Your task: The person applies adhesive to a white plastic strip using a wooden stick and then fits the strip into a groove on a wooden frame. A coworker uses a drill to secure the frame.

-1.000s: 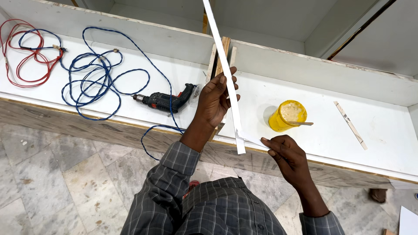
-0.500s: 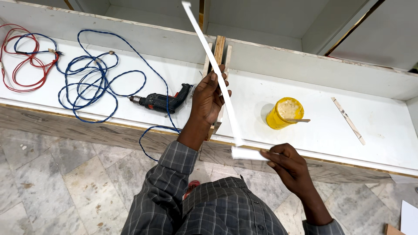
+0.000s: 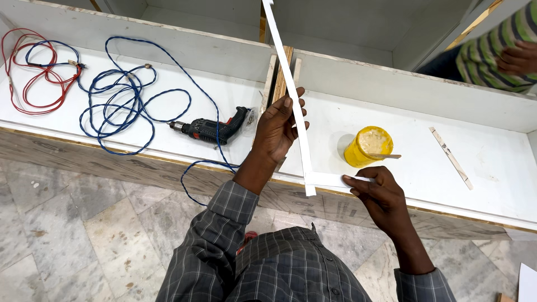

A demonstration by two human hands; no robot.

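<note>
Hands at a white cabinet carcass (image 3: 391, 95) lying on its side over a marble floor (image 3: 72, 223). Left hand (image 3: 277, 128) clamped on a long white edge strip (image 3: 291, 92): fingers (image 3: 295, 100) closed over its face, thumb behind, roughly at mid-length. Strip runs up out of the top of the view and down to the front edge of the carcass. Right hand (image 3: 377, 193) pinches the lower run of the strip, where it bends and lies flat along that front edge; fingertips together on it.

Judgement: to do this well, keep the strip taut between both hands, square to the edge, and press it down from the bend outward so it does not twist or wander.

Nearby, untouched: yellow pot (image 3: 369, 146) with a stick in it, just right of the strip; drill (image 3: 210, 130) with blue cable (image 3: 120, 103) to the left; red cable (image 3: 36, 84) farther left.
</note>
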